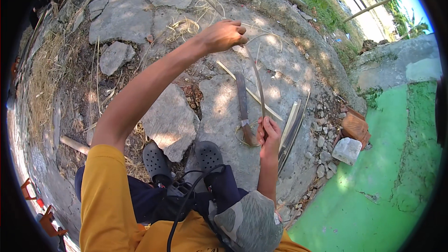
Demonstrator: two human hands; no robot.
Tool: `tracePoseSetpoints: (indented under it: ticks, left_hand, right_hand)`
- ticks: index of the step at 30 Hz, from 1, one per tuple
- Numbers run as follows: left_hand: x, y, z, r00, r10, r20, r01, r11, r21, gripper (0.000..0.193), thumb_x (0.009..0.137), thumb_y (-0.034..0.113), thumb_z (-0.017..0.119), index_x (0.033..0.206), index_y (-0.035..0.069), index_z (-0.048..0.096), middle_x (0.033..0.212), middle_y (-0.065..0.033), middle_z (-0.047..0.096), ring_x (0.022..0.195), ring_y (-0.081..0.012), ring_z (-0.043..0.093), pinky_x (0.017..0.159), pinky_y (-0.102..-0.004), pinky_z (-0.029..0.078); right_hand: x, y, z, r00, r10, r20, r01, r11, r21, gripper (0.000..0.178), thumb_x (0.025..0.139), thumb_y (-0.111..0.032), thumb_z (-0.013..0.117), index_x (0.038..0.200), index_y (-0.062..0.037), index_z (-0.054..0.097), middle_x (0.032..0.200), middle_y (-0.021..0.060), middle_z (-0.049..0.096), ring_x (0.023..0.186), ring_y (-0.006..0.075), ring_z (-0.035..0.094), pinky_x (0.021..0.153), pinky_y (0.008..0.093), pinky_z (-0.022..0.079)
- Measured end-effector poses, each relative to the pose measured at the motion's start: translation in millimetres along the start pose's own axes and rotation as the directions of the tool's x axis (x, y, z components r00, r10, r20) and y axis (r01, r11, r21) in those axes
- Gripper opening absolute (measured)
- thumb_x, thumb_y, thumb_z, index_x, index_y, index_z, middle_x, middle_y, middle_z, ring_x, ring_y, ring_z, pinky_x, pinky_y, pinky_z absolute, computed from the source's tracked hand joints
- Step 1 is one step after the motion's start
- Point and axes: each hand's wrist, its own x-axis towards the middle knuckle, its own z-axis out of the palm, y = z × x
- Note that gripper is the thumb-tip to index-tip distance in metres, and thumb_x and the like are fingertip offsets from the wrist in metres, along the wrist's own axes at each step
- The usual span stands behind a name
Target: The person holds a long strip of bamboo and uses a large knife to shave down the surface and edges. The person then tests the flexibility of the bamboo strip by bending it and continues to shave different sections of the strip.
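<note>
Long, thin brown flexible strip bows from upper centre to right of centre, the left hand's grip closed around it above and the right hand's below, probably to steady the curve; a dark-bladed, wooden-handled knife lies between, seemingly within reach.

Dappled sunlight spots the stone paving, glare whitens the upper right, and fisheye edges curve into black.

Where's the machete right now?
In the head view, the machete lies on the cracked slab just right of centre, its wooden handle immediately left of the right hand.
</note>
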Motion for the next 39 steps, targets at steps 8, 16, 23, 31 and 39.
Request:
tracePoseSetpoints:
  ticks: [8,16,23,31,39]
  left_hand:
    - [14,90,-16,0.928,0.36,-0.091,-0.362,0.932,-0.002,0.041,0.091,0.037,0.067,0.123,0.012,0.06,0.109,-0.0025,0.059,0.114,-0.0219,0.057,0.111,-0.0441,0.045]
    - [24,86,-10,0.91,0.415,-0.023,-0.413,0.899,-0.147,0.034,0.098,0.042,0.052,0.103,0.009,0.058,0.102,-0.0048,0.054,0.106,-0.0203,0.055,0.099,-0.0391,0.049]
    - [22,82,-6,0.936,0.352,-0.017,-0.349,0.918,-0.19,0.044,0.099,0.051,0.047,0.098,0.009,0.057,0.097,-0.0061,0.054,0.101,-0.0221,0.055,0.089,-0.039,0.046]
    - [19,89,1,0.964,0.262,-0.033,-0.262,0.93,-0.257,0.042,0.101,0.051,0.047,0.092,0.011,0.054,0.082,-0.0042,0.055,0.089,-0.023,0.058,0.088,-0.0396,0.043]
    - [30,92,-26,0.929,0.354,-0.108,-0.369,0.909,-0.195,0.061,0.095,0.064,0.049,0.117,0.01,0.064,0.121,-0.0112,0.062,0.127,-0.0284,0.053,0.119,-0.0489,0.032]
  right_hand:
    - [7,-42,4,1.0,0.008,0.008,-0.006,0.965,-0.263,0.03,0.105,-0.028,0.054,0.1,-0.0003,0.065,0.06,-0.0044,0.045,0.045,0.0026,0.036,0.042,0.0207,0.025]
    - [-15,-54,-5,0.998,0.058,0.007,-0.052,0.94,-0.337,0.041,0.107,-0.035,0.048,0.107,0.0022,0.065,0.06,-0.0018,0.048,0.048,0.0068,0.043,0.046,0.0229,0.033]
    - [-35,-42,-33,0.983,0.181,0.016,-0.172,0.957,-0.235,0.04,0.107,-0.038,0.049,0.093,-0.0031,0.061,0.057,-0.0026,0.044,0.044,0.005,0.035,0.041,0.0211,0.027]
    - [-36,-19,-24,0.996,-0.005,-0.09,0.0,0.999,-0.046,0.037,0.105,-0.036,0.055,0.083,-0.006,0.058,0.055,-0.0036,0.042,0.042,0.0025,0.031,0.038,0.0212,0.021]
    - [-34,18,-33,0.993,-0.104,-0.059,0.085,0.963,-0.254,0.035,0.108,-0.03,0.051,0.083,-0.006,0.054,0.054,-0.0038,0.039,0.041,0.0032,0.03,0.038,0.0224,0.021]
